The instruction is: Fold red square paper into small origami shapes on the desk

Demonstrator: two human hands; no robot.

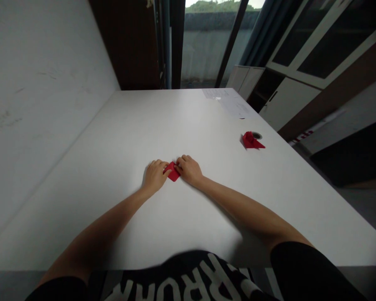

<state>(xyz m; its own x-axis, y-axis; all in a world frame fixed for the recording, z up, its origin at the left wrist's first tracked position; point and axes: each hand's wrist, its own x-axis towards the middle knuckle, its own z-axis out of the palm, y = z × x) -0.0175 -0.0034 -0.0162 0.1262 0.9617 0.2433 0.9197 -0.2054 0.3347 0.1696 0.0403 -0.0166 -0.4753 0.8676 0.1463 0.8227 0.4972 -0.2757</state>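
A small folded piece of red paper lies on the white table, in the middle. My left hand rests on the table at its left side, fingers curled and pinching its left edge. My right hand sits at its right side, fingers closed on the paper's upper right edge. Both hands press the paper against the tabletop, and part of it is hidden under the fingertips.
A second folded red paper figure lies to the right, beside a round cable hole. White sheets of paper lie at the far right corner. A white wall runs along the table's left side; cabinets stand beyond the right edge.
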